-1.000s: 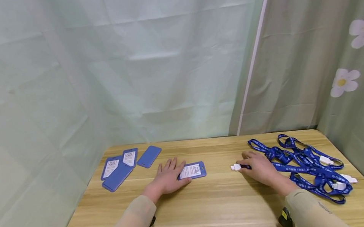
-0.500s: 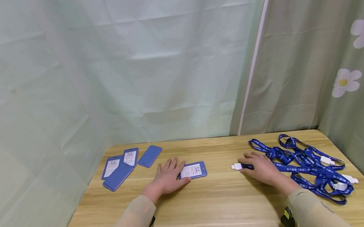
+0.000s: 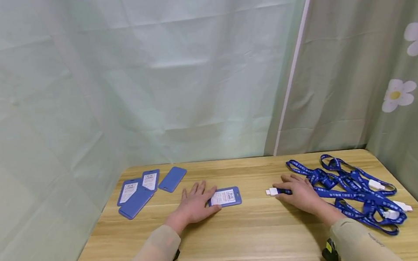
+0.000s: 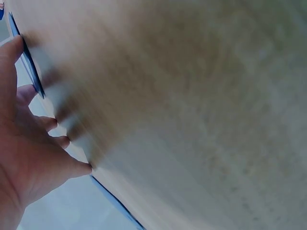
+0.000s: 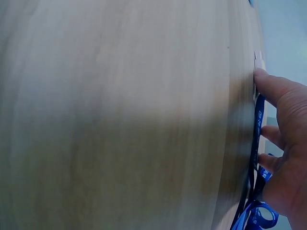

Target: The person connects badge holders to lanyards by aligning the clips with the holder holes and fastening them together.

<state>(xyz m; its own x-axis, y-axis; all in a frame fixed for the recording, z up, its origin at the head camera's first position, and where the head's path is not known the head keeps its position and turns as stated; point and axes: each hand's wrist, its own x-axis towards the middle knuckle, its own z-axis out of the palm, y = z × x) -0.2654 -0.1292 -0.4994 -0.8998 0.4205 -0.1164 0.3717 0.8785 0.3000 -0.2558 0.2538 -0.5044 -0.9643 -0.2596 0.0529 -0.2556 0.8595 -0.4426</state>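
In the head view, my left hand (image 3: 196, 207) lies with spread fingers at the left end of a blue card holder (image 3: 225, 197), its thumb and index finger touching the edge. The left wrist view shows the same hand (image 4: 29, 129) with thumb and index at the thin blue holder (image 4: 29, 62). My right hand (image 3: 299, 193) rests over a dark blue strap with a white clip (image 3: 272, 192) pointing left from its fingers. From the right wrist, the thumb of the hand (image 5: 290, 139) touches the clip, and the strap (image 5: 258, 124) runs beneath the fingers.
Several blue card holders, one face down (image 3: 172, 179), lie at the table's back left. A tangle of blue lanyards (image 3: 354, 193) with white clips covers the right side, beside my right hand. Curtains (image 3: 193, 71) stand behind the wooden table (image 3: 225, 252).
The card holder under my left fingers has shifted slightly to the right, and the thumb and index finger have moved with it. My right hand has hardly moved.
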